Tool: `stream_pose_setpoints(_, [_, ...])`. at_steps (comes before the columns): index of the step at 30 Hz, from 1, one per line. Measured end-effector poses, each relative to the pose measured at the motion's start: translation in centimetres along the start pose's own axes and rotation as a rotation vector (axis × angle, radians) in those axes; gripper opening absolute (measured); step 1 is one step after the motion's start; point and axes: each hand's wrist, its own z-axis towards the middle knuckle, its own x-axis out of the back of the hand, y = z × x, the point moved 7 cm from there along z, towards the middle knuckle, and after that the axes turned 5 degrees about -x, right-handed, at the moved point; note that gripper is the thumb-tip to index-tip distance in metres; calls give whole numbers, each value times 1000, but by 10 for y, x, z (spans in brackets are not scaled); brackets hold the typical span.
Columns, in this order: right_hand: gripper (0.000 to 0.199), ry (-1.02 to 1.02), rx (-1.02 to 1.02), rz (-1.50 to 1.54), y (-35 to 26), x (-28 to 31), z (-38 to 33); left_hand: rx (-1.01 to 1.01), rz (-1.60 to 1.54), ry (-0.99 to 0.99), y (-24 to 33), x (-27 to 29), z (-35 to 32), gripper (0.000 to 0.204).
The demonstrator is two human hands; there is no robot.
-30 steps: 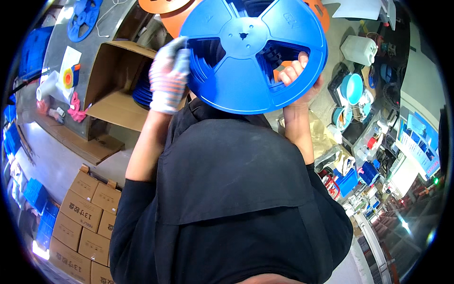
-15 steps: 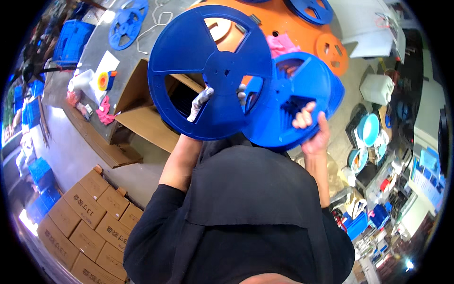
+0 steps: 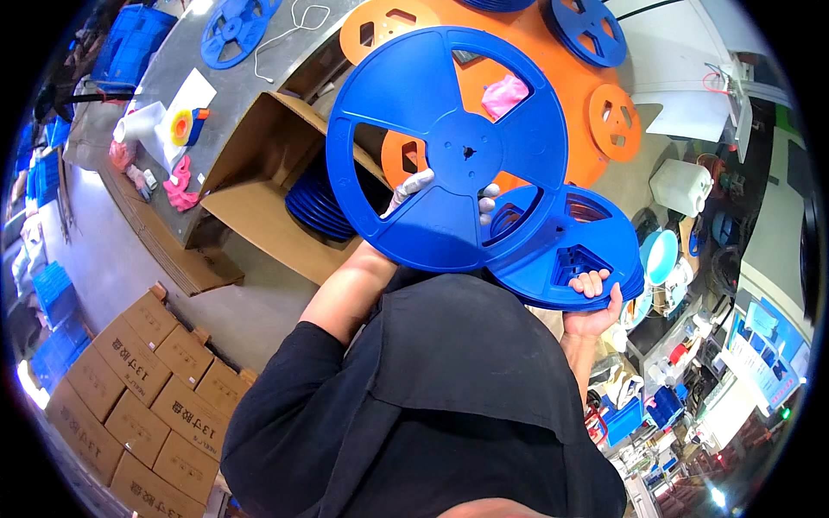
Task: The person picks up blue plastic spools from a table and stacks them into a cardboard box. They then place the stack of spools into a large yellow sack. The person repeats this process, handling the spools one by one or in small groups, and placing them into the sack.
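My left hand, in a white glove, holds up a large blue plastic reel from behind, its fingertips showing through the reel's cut-outs. My right hand is bare and grips the lower edge of a stack of blue reels that sits lower and to the right, partly behind the raised reel. Both hands are up in front of my black-clad chest.
An open cardboard box below the table edge holds more blue reels. Orange reels and blue reels lie on the grey table. Stacked sealed cartons stand lower left. Cluttered shelves fill the right.
The single blue reel has come away from the stack and moved up and left in my left hand. My right hand with the stack has dropped lower to the right.
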Motion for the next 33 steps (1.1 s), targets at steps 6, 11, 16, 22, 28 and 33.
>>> stream_pose_setpoints(6, [22,63,30,6,-1,10,-8,58,-76,-55,3,3,15,76])
stream_pose_setpoints(11, [22,87,42,-13,-1,8,-9,56,-67,-102,12,-5,25,74])
stream_pose_setpoints(16, [22,82,38,1,0,4,-11,55,1,-96,8,-7,24,82])
stream_pose_setpoints(22, [23,72,24,-20,0,1,-13,77,73,-104,6,-2,17,83])
stream_pose_setpoints(28, [23,95,57,-26,2,-4,-19,-207,603,184,66,31,16,75])
stream_pose_setpoints(33, [24,122,103,-84,3,-18,-24,-414,2369,925,144,94,19,71])
